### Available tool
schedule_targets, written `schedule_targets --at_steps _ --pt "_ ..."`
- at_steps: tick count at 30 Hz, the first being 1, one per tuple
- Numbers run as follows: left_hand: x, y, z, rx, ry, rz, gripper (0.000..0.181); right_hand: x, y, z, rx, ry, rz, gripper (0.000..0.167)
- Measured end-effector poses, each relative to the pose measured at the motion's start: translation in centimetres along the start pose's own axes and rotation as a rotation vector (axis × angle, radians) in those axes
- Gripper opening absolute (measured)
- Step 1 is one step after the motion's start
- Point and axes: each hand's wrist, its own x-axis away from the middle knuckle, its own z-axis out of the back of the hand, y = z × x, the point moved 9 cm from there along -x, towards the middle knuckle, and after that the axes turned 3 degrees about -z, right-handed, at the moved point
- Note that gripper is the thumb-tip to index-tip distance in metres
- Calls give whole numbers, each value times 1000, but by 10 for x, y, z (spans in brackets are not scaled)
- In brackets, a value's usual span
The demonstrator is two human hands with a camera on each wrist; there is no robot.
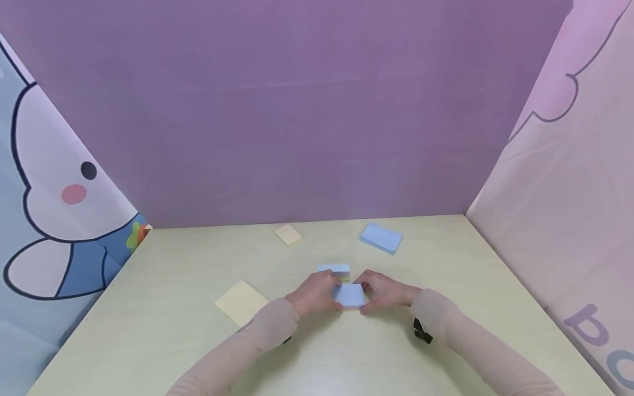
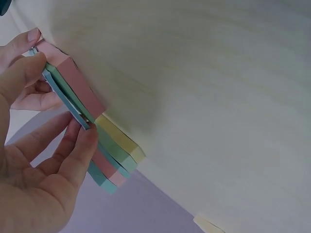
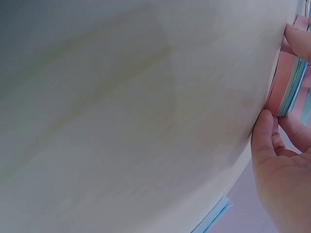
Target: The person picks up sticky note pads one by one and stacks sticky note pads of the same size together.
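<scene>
Paper stack, blue atop green, pink; pinched by left grip, right grip

On the table there: big yellow pad, small yellow pad, blue pad, back stack, front stack.

The head view was bright, with shine on the bench and soft shadows under both arms. The wrist views looked dim and fuzzy.
</scene>
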Motion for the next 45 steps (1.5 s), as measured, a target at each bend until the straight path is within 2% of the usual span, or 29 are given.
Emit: schedule_targets --at_steps 9,24,33,45 --pt "-2 0 -1 -19 -11 9 46 -1 1 1 15 12 -8 49" --pt "0 0 -1 -12 0 5 49 -2 -4 4 27 15 31 45" --pt "2 -5 -7 11 -37 31 52 -2 -2 5 26 22 18 47" --pt "2 -4 -6 4 -28 12 47 -1 -2 5 2 18 24 50"
